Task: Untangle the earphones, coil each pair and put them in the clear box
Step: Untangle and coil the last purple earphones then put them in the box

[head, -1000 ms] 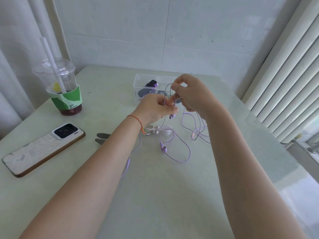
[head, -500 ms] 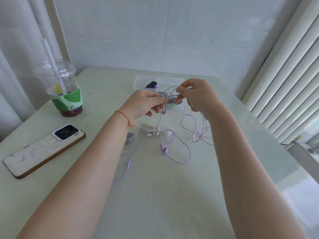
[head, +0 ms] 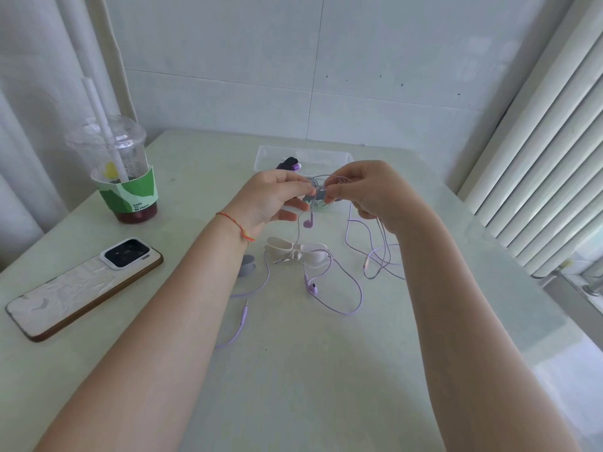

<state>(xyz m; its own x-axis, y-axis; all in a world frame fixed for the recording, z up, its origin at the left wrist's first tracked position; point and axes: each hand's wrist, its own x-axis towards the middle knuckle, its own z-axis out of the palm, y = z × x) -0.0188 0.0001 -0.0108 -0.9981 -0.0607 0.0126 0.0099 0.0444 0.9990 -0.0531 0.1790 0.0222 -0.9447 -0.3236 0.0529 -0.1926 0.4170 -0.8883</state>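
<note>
Nearest to the person, on the pale green worktop [head: 293,386], a purple jack plug [head: 244,313] lies at the end of a thin purple cord. Just past it one purple earbud [head: 312,287] rests on the worktop, and its cord makes a big loose loop [head: 350,290]. Beside that sits a pale pink bow-shaped clip [head: 295,251], and a small grey clip [head: 246,265] peeks out by the left arm. More purple cord lies in a messy pile [head: 378,256] under the right arm.

Above all this, the left hand [head: 272,199] and the right hand [head: 365,190] are held up close together. Each one pinches the thin cord between finger and thumb, at a knot of cord between them. Another earbud [head: 309,221] hangs down from the left hand.

Behind the hands sits the clear box [head: 303,156]. Something dark and purple is already inside it, maybe a pair that is done, but I cannot tell for sure. The purple earphones are not coiled yet, so the picking apart, the winding and the putting away are all left to do.

Off to the left lie a phone [head: 81,288] and a plastic drink cup [head: 119,171] with a straw
</note>
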